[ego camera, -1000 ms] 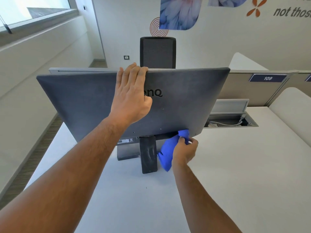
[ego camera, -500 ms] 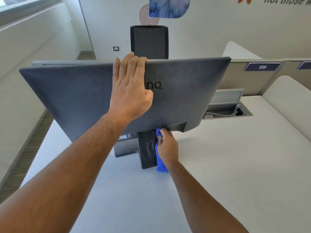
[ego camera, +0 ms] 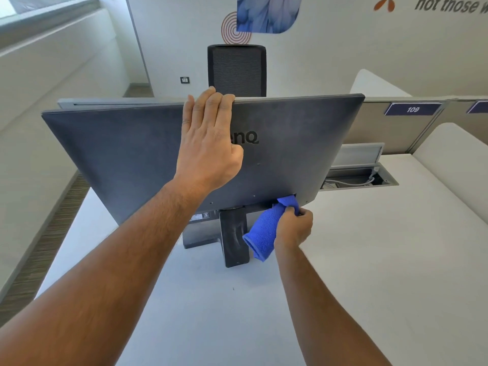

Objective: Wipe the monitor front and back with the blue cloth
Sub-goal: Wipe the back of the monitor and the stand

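A dark grey monitor (ego camera: 126,159) stands on a white desk (ego camera: 369,273) with its dusty back toward me, tilted. My left hand (ego camera: 208,143) lies flat on the back beside the logo, fingertips reaching the top edge. My right hand (ego camera: 293,228) grips a bunched blue cloth (ego camera: 264,233) and holds its upper end against the monitor's lower back edge, just right of the stand neck (ego camera: 235,233). The screen side is hidden from me.
A black mesh chair back (ego camera: 236,70) rises behind the monitor. An open cable hatch (ego camera: 353,178) with white cables sits in the desk at the right. Beige partitions with a label reading 109 (ego camera: 412,109) run behind it.
My right hand slid with the cloth from beside the stand neck to the right along the monitor's lower back edge. My left hand stayed on the back.
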The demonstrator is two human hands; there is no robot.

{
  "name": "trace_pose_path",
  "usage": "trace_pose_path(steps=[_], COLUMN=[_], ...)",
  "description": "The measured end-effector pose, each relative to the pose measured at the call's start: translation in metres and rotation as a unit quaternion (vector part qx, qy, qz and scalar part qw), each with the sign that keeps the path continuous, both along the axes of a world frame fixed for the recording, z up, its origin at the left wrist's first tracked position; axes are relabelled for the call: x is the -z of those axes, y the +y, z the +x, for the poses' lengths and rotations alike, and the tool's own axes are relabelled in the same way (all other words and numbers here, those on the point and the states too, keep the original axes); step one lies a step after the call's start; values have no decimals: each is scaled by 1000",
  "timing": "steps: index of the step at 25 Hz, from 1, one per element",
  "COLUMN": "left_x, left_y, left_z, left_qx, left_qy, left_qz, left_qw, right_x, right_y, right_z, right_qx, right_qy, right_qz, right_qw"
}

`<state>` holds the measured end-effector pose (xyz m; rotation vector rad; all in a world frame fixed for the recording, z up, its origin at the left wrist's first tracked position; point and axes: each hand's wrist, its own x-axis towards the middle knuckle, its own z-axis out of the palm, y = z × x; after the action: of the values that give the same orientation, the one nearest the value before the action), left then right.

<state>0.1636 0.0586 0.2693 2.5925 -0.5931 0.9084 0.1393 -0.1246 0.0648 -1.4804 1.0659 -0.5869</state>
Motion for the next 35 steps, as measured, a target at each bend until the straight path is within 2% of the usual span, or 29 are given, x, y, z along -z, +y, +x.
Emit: trace_pose_path(steps=[3, 5, 8, 11, 13, 14, 15, 18, 20, 24, 26, 28, 31, 33, 35], left_x=[1, 1, 0, 0, -2, -3, -4, -8, -10, -12, -13, -14, -12, -10, -9], left_y=[0, 0, 0, 2, 5, 7, 10, 19, 28, 55, 72, 92, 115, 123, 124], left_z=[1, 1, 0, 0, -1, -2, -2, -6, -8, -15, -16, -16, -15, -15, -14], left_qx=[1, 0, 0, 4, 8, 12, 17, 30, 34, 8, -19, -57, -94, -93, -92], left_qy=[1, 6, 11, 14, 17, 20, 23, 25, 27, 24, 18, 8, 4, -2, -9], left_qz=[0, -1, 3, 12, 24, 28, 31, 43, 35, -2, -16, -28, -18, 10, 27], left_qw=[1000, 1000, 1000, 1000, 1000, 999, 999, 998, 998, 1000, 1000, 998, 995, 996, 995], right_x=[0, 6, 28, 28, 29, 30, 33, 37, 36, 14, 5, 2, 2, -4, -13], right_y=[23, 35, 38, 23, 15, 13, 12, 9, 10, 32, 56, 89, 137, 162, 181], right_z=[0, -7, -17, -17, -19, -23, -30, -54, -67, -90, -99, -104, -97, -78, -56], right_qx=[-102, -208, -359, -437, -502, -506, -493, -420, -382, -268, -236, -273, -343, -321, -249], right_qy=[-3, 5, 29, 78, 161, 187, 193, 169, 150, 67, 12, -19, -21, -6, 5], right_qz=[-73, -177, -349, -375, -421, -427, -418, -343, -297, -200, -188, -200, -196, -149, -55], right_qw=[992, 962, 865, 814, 738, 726, 738, 823, 862, 940, 953, 941, 919, 935, 967])
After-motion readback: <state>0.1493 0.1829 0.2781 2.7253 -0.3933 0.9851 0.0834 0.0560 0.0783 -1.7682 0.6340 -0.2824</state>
